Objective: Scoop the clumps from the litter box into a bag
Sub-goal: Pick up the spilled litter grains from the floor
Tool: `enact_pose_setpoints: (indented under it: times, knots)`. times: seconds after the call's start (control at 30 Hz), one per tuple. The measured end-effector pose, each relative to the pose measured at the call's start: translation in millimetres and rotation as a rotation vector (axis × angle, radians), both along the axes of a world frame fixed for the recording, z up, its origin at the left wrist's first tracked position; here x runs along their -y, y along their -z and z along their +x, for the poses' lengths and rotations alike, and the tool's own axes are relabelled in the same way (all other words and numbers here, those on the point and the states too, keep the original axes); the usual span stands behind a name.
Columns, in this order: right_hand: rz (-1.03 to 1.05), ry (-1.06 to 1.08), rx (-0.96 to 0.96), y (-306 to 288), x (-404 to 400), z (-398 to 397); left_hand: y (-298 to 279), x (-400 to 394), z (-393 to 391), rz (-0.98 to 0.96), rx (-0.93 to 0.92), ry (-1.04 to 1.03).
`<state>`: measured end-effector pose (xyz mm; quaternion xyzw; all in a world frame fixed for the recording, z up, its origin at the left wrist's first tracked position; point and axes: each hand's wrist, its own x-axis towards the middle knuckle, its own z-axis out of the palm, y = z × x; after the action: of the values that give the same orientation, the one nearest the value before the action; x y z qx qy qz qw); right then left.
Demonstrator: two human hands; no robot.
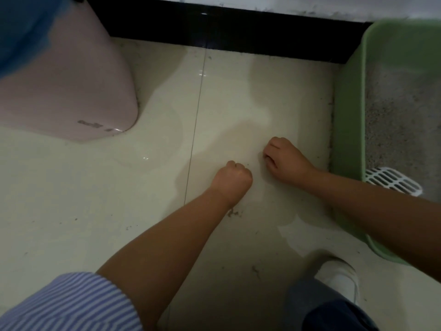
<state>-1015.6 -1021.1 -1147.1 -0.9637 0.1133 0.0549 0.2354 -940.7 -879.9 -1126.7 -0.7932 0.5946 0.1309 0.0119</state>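
Head view: both the left hand (232, 179) and right hand (285, 161) are seen curled over the floor tiles (95, 211), nothing visibly held. The white scoop (391, 180) is left resting in the green litter box (348, 111) on the right. No bag is seen, so scooping is judged not yet begun.

Head view looks steeply down, close over floor (119, 211).

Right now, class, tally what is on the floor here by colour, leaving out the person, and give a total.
Green: 1, the litter box
White: 1, the slotted scoop lying in the box
Pink: 1, the bin
Blue: 1, the bag in the bin
Total: 4
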Motion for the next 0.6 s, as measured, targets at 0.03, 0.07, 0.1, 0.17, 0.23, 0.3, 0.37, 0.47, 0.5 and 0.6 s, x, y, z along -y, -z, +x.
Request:
enact_pose_setpoints:
  times: [0.03,0.07,0.1,0.17,0.23,0.3,0.37,0.47,0.5,0.6]
  knots:
    - [-0.001,-0.002,-0.008,-1,0,0,6,0,2,0.015,-0.011,0.041]
    - [-0.002,-0.007,-0.016,-1,0,0,0,2,5,0.063,-0.02,0.065]
    - [0.001,-0.009,-0.021,-2,0,0,-9,6,7,0.105,0.014,0.083]
    - [-0.003,-0.01,-0.035,-4,0,-1,-9,8,10,0.152,0.023,0.163]
    - [-0.008,-0.022,-0.046,-4,-1,-2,-3,8,16,0.258,-0.082,0.09]
    - [-0.02,-0.033,-0.065,-4,-2,-1,-7,2,21,0.25,-0.33,-0.186]
    - [-0.007,-0.03,-0.083,-4,-1,-1,-7,-6,27,0.043,-0.591,-0.515]
    - [-0.016,-0.039,-0.112,-9,-5,-2,-8,-19,44,-0.288,-1.236,-1.103]
    - [-0.003,-0.061,-0.129,-10,-7,-2,-9,-24,49,-0.356,-1.448,-1.257]
    - [0.013,-0.173,-0.195,-13,-22,-1,-15,-38,60,-0.416,-1.891,-1.51]
